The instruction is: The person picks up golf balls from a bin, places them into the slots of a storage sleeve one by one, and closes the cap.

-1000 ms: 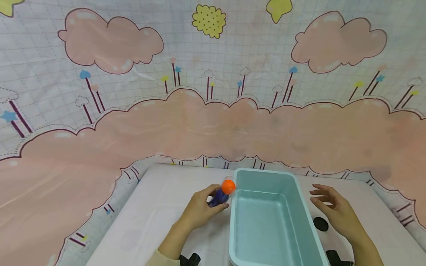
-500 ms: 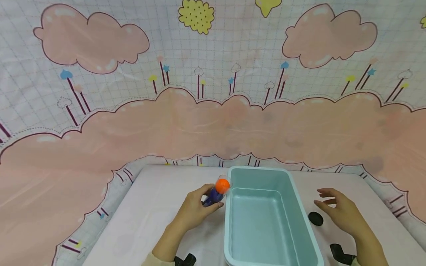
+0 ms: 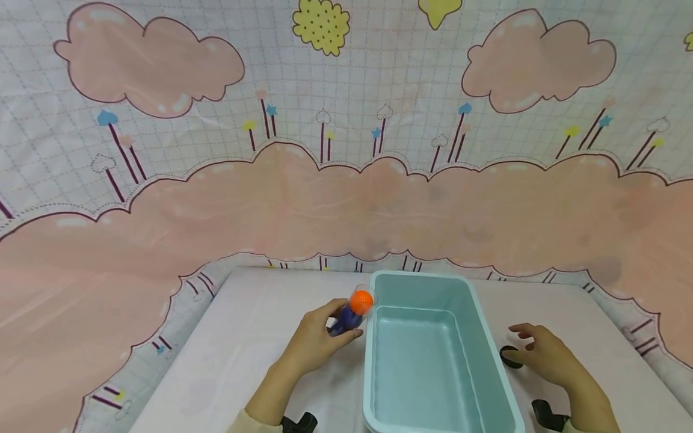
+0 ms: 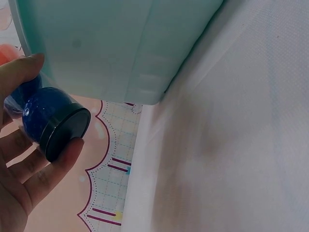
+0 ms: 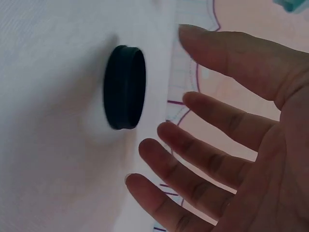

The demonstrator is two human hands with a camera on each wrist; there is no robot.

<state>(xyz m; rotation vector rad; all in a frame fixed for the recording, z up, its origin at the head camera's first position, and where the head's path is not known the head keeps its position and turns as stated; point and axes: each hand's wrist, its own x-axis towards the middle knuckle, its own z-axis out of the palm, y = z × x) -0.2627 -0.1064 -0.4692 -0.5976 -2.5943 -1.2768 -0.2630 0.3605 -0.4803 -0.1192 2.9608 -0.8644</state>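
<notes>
A dark blue, hourglass-shaped container with a black cap at its lower end is gripped in my left hand, tilted beside the basin's left rim. At its upper end sits an orange ball within a clear rim. The left wrist view shows the rounded blue body and black cap between thumb and fingers. Just above a round black lid is my right hand, fingers spread and holding nothing. In the right wrist view the lid lies on the tabletop, apart from the fingertips.
A pale teal rectangular basin stands between the hands on the white-covered table. Behind the table hangs a cloth printed with clouds. Black wrist mounts sit by the forearms.
My right hand has lowered and moved left over the black lid. My left hand still holds the blue container beside the basin; the head view has shifted slightly.
</notes>
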